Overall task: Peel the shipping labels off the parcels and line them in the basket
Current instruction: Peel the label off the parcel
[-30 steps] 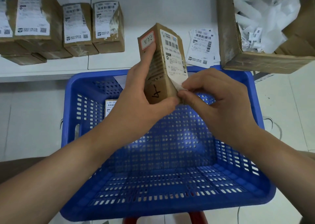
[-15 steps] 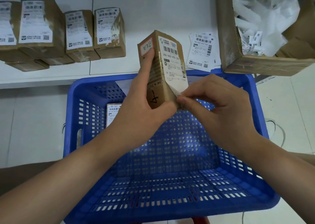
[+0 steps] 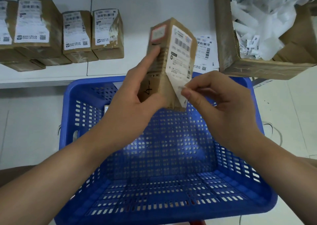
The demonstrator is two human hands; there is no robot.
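My left hand (image 3: 135,94) grips a small brown cardboard parcel (image 3: 161,67) upright above the blue perforated basket (image 3: 253,173). A white shipping label (image 3: 181,55) covers the parcel's right face; its lower corner has lifted off the cardboard. My right hand (image 3: 217,104) pinches that loose corner between thumb and forefinger. Inside the basket, a label (image 3: 106,108) shows against the far left wall, mostly hidden by my left hand. Several labelled parcels (image 3: 77,34) stand in a row on the white shelf at the back left.
A big open cardboard box (image 3: 226,36) full of crumpled white paper strips stands at the upper right. A few loose labels (image 3: 205,53) lie flat on the shelf (image 3: 106,68) beside it. Pale floor tiles surround the basket, with a thin cable at the right.
The label's lower corner has come away from the parcel, and my right hand has pulled it out to the right. The parcel has tilted and risen a little in my left hand.
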